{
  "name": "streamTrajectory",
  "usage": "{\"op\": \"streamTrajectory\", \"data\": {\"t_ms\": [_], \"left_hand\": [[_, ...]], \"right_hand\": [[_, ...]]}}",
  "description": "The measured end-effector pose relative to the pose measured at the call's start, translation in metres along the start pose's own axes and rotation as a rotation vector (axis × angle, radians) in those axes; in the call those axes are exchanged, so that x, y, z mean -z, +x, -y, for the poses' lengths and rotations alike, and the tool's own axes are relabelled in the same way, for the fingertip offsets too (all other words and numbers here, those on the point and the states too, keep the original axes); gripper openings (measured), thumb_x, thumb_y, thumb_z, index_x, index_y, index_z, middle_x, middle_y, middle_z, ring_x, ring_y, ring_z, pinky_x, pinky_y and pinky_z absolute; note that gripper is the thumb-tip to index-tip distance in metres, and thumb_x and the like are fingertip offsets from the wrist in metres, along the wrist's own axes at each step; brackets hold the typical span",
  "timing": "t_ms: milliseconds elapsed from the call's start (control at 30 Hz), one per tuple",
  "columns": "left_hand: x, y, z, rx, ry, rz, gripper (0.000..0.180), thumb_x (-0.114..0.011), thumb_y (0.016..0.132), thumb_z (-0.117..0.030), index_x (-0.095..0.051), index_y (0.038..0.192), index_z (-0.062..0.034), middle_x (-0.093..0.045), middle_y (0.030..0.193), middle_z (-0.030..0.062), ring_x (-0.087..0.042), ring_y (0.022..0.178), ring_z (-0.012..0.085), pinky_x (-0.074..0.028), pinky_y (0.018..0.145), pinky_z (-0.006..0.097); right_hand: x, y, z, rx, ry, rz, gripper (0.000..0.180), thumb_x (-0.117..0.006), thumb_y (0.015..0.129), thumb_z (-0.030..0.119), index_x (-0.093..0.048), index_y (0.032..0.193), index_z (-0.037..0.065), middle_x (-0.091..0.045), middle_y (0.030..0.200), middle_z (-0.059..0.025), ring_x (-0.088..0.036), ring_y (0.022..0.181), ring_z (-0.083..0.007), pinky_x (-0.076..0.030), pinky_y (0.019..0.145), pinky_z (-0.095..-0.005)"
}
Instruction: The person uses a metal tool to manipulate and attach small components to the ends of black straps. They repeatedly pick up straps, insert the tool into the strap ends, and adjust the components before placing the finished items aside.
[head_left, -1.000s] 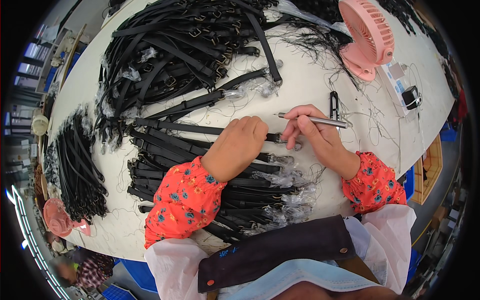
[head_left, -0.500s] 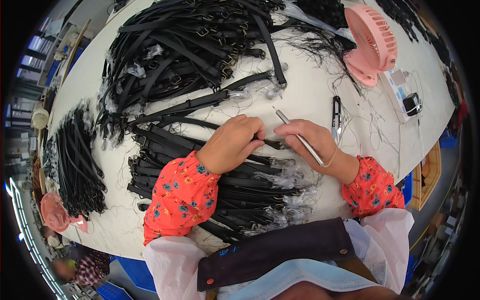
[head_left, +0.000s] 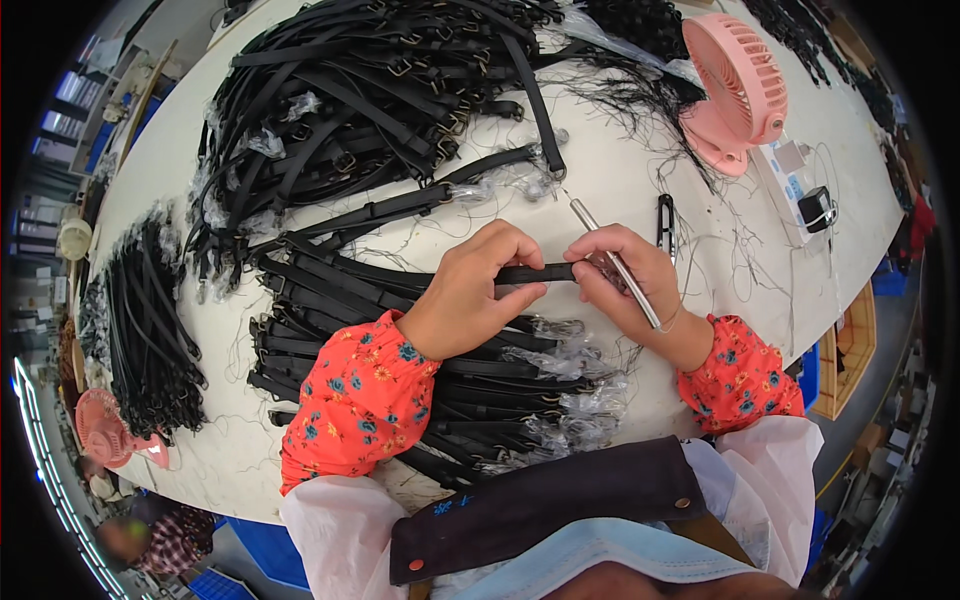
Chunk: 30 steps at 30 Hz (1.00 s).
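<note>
- Strap (head_left: 532,274) is looking light, bendy, best pinched flat.
- Left hand (head_left: 475,287) is pinching it, inside the table's near edge (head_left: 235,488).
- Right hand (head_left: 650,280) is gripping a pen-like tool (head_left: 614,263), fingertips meeting the strap.

Small blue characters (head_left: 455,504) stand toward the left end of the dark cloth panel (head_left: 575,512) on the person's chest. Blue print (head_left: 797,187) on the white box (head_left: 780,203) is too small to read.

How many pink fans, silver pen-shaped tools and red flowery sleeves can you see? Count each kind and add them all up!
Pink fans: 2
Silver pen-shaped tool, in the right hand: 1
Red flowery sleeves: 2
Total: 5
</note>
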<state>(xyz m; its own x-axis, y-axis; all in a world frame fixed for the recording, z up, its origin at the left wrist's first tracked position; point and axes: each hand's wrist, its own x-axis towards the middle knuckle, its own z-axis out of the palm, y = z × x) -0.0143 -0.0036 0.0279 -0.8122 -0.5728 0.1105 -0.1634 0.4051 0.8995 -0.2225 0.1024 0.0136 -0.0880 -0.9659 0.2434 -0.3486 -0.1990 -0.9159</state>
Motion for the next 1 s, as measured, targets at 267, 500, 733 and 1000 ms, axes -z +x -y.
{"op": "streamTrajectory", "data": {"t_ms": [267, 500, 733, 1000], "left_hand": [[-0.012, -0.003, -0.005, -0.061, 0.145, -0.024, 0.024, -0.073, 0.084, -0.001, -0.057, 0.102, -0.0031, -0.056, 0.101, 0.0104, -0.061, 0.084, 0.0304, -0.050, 0.073, 0.038], [-0.015, -0.004, -0.004, -0.109, 0.241, -0.060, 0.026, -0.075, 0.080, 0.002, -0.059, 0.100, -0.0021, -0.060, 0.101, 0.0105, -0.063, 0.093, 0.0314, -0.052, 0.079, 0.037], [-0.015, -0.003, -0.002, -0.181, 0.339, -0.086, 0.024, -0.076, 0.076, 0.004, -0.062, 0.094, -0.0025, -0.062, 0.102, 0.0097, -0.059, 0.096, 0.0324, -0.050, 0.082, 0.040], [-0.015, -0.002, -0.003, -0.253, 0.353, -0.072, 0.023, -0.074, 0.074, 0.005, -0.062, 0.093, -0.0014, -0.063, 0.106, 0.0090, -0.055, 0.098, 0.0316, -0.048, 0.084, 0.039]], "right_hand": [[-0.006, 0.003, 0.007, 0.238, -0.263, -0.049, 0.031, -0.071, 0.082, -0.007, -0.064, 0.108, 0.008, -0.066, 0.090, -0.0093, -0.068, 0.074, -0.0223, -0.054, 0.064, -0.0309], [-0.005, 0.002, 0.013, 0.285, -0.316, 0.001, 0.033, -0.070, 0.082, -0.009, -0.062, 0.109, 0.007, -0.065, 0.089, -0.0101, -0.066, 0.072, -0.0255, -0.053, 0.062, -0.0324], [-0.005, 0.001, 0.013, 0.319, -0.345, 0.028, 0.037, -0.069, 0.083, -0.010, -0.060, 0.114, 0.008, -0.064, 0.090, -0.0109, -0.066, 0.073, -0.0262, -0.053, 0.062, -0.0330], [-0.005, 0.000, 0.013, 0.343, -0.325, 0.025, 0.037, -0.069, 0.084, -0.009, -0.060, 0.116, 0.008, -0.064, 0.091, -0.0115, -0.066, 0.073, -0.0268, -0.053, 0.062, -0.0336]]}}
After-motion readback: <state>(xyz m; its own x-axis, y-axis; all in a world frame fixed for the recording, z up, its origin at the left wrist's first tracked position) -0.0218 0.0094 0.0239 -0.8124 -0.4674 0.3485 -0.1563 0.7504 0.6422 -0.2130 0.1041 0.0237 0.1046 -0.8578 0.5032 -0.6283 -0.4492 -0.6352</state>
